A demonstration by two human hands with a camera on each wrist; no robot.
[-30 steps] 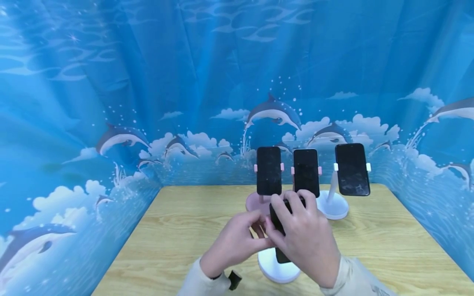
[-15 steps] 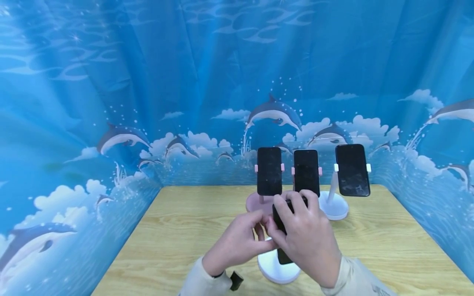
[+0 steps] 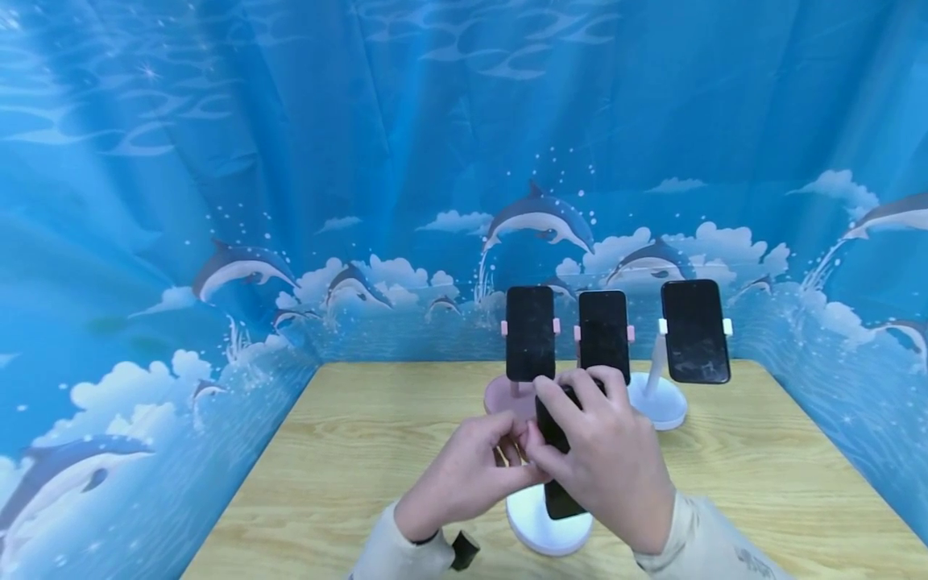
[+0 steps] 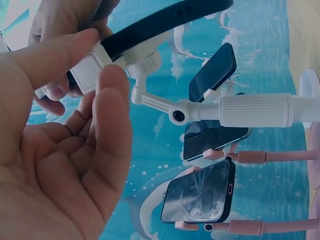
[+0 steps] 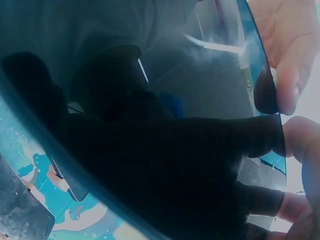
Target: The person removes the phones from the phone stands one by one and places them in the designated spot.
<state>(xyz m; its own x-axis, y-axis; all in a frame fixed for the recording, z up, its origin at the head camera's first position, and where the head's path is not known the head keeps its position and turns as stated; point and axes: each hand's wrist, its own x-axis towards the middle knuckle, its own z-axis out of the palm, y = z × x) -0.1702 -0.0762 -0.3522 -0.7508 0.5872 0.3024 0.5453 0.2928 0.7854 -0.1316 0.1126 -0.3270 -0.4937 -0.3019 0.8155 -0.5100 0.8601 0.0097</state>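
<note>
A black phone (image 3: 561, 501) leans over the round white base (image 3: 540, 528) of a phone stand, partly covered by my right hand (image 3: 616, 459), which grips it with fingers spread over its upper part. Its dark, glossy screen (image 5: 150, 170) fills much of the right wrist view. My left hand (image 3: 467, 471) is at the phone's left side. Seen from the left wrist, thumb and index finger pinch the stand's white clamp (image 4: 91, 69) at the phone's edge (image 4: 165, 26). From behind the phone, a jointed white arm leads to the ribbed stand pole (image 4: 256, 110).
Behind my hands, two phones (image 3: 530, 334) (image 3: 605, 334) sit upright in pink stands, and a third phone (image 3: 696, 332) sits in a white stand at right. A small black object (image 3: 464, 550) is by my left cuff. Blue dolphin-print curtain (image 3: 464, 161) surrounds the wooden table (image 3: 348, 451).
Both hands and the held phone have shifted slightly right in the head view. The right hand has turned a little, showing more of the screen. The left hand keeps its pinch.
</note>
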